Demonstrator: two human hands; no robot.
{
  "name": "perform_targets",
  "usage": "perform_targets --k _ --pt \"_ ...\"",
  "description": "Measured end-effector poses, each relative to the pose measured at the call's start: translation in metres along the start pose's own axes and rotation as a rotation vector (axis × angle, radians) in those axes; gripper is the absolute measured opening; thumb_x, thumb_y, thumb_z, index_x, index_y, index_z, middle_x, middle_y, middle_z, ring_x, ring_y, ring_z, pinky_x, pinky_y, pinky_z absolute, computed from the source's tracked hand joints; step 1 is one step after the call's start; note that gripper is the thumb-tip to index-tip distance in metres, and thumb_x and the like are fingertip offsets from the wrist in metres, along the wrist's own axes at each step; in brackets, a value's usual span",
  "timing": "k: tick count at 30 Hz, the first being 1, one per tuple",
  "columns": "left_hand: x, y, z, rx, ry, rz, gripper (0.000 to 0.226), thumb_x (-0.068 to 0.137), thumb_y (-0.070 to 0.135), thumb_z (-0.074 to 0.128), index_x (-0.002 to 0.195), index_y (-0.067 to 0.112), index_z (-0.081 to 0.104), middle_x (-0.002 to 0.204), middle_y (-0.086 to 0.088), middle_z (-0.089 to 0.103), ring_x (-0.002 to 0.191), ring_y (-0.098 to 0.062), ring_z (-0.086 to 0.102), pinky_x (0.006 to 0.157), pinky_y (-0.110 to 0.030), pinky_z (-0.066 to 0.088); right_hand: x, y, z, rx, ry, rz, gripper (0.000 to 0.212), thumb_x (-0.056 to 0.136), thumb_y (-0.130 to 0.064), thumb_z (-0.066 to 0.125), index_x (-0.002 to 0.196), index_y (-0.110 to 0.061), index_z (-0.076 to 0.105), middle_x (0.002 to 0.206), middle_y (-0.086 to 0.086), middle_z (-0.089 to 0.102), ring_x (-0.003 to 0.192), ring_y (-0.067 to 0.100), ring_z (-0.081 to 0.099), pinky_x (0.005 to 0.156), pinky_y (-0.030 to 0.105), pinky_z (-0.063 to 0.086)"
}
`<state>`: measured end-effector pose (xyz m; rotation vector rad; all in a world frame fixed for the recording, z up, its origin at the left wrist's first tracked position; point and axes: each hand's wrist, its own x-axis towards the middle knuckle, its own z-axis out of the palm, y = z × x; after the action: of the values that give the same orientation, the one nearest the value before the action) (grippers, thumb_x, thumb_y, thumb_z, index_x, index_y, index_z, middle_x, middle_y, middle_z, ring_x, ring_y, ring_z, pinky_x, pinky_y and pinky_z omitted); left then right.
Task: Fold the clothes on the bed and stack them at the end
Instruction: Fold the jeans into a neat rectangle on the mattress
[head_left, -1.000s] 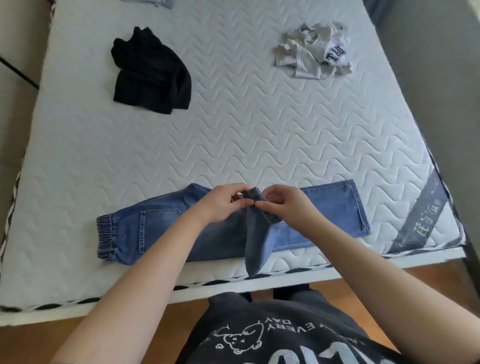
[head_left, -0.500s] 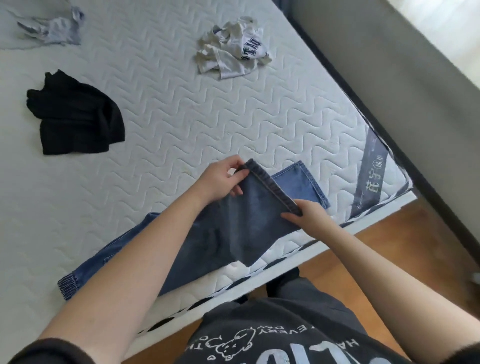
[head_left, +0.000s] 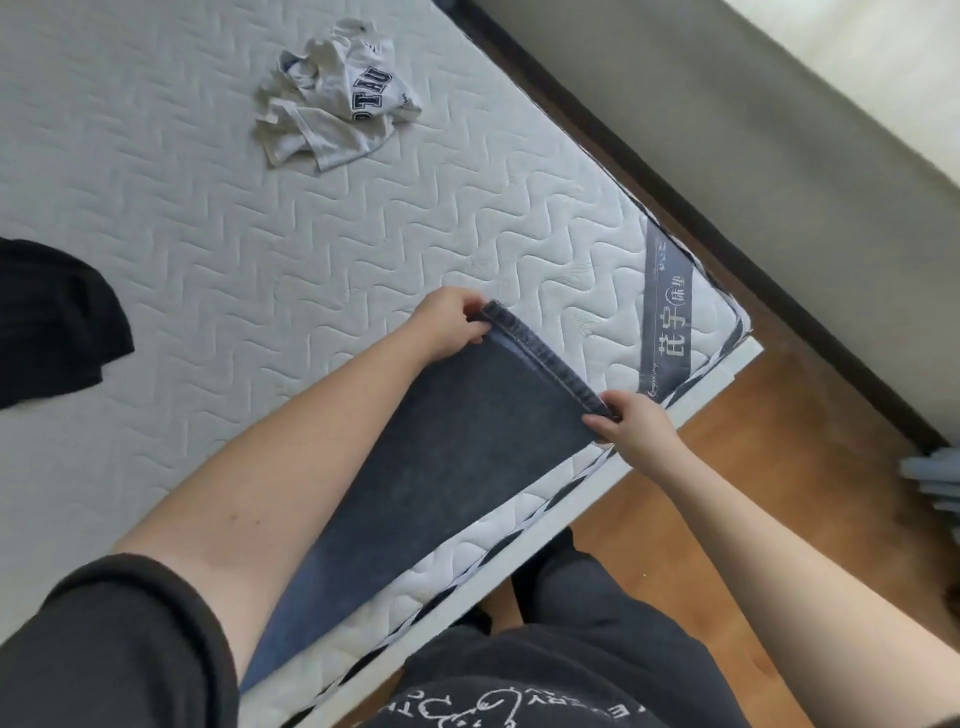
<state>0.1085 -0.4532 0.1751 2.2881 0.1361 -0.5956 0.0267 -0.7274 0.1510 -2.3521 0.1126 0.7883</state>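
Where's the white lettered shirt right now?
In the head view, the white shirt lies crumpled at the upper middle of the mattress, beyond the jeans, to the right of the black garment.

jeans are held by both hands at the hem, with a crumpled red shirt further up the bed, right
Not quite. In the head view the crumpled shirt is white with dark lettering, not red. The rest holds: left hand and right hand both pinch the hem of the jeans.

left forearm hides the jeans lower down; the black garment is cut off at the left edge
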Motion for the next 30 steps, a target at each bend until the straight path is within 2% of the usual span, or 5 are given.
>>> perform_targets --k 5,8,15,23,30 --pt "0.050 0.002 0.043 0.151 -0.082 -0.081 0.007 0.083 0.010 0.066 0.083 0.017 0.063 0.076 -0.004 0.069 0.056 -0.010 0.060 0.056 -0.022 0.042 0.026 0.038 0.014 -0.033 -0.041 0.107 0.022 0.087 -0.035 0.070 0.080 -0.015 0.064 0.066 0.001 0.066 0.067 0.019 0.061 0.053 0.027 0.038" --pt "0.084 -0.002 0.061 0.171 -0.123 -0.117 0.014 0.082 0.010 0.069 0.088 0.020 0.061 0.086 -0.003 0.065 0.058 -0.013 0.060 0.051 -0.018 0.040 0.050 0.056 0.021 0.037 -0.060 0.173 0.026 0.087 -0.039 0.071 0.079 -0.015 0.066 0.061 -0.003 0.066 0.057 0.013 0.067 0.052 0.026 0.046" --pt "0.145 -0.027 0.103 0.266 -0.136 -0.192 0.021 0.084 0.015 0.068 0.104 0.013 0.066 0.109 -0.009 0.067 0.102 -0.026 0.061 0.078 -0.024 0.040 0.106 0.083 0.044 0.028 -0.080 0.282 0.018 0.095 -0.026 0.056 0.091 -0.012 0.065 0.079 0.007 0.068 0.075 0.025 0.060 0.058 0.030 0.038" --pt "0.200 -0.068 0.146 0.427 -0.087 -0.240 0.018 0.089 0.023 0.063 0.104 0.032 0.066 0.121 0.002 0.061 0.120 -0.027 0.052 0.093 -0.034 0.036 0.167 0.120 0.071 -0.039 -0.102 0.323 0.019 0.094 -0.034 0.060 0.102 -0.018 0.067 0.104 -0.002 0.055 0.096 0.025 0.057 0.072 0.032 0.041" --pt "0.215 -0.090 0.164 0.310 -0.117 -0.298 0.018 0.091 0.013 0.056 0.109 0.017 0.059 0.121 -0.010 0.062 0.113 -0.031 0.056 0.097 -0.040 0.046 0.195 0.123 0.090 -0.042 -0.139 0.332 0.015 0.086 -0.023 0.067 0.096 -0.016 0.057 0.105 0.006 0.061 0.091 0.024 0.055 0.072 0.032 0.039"
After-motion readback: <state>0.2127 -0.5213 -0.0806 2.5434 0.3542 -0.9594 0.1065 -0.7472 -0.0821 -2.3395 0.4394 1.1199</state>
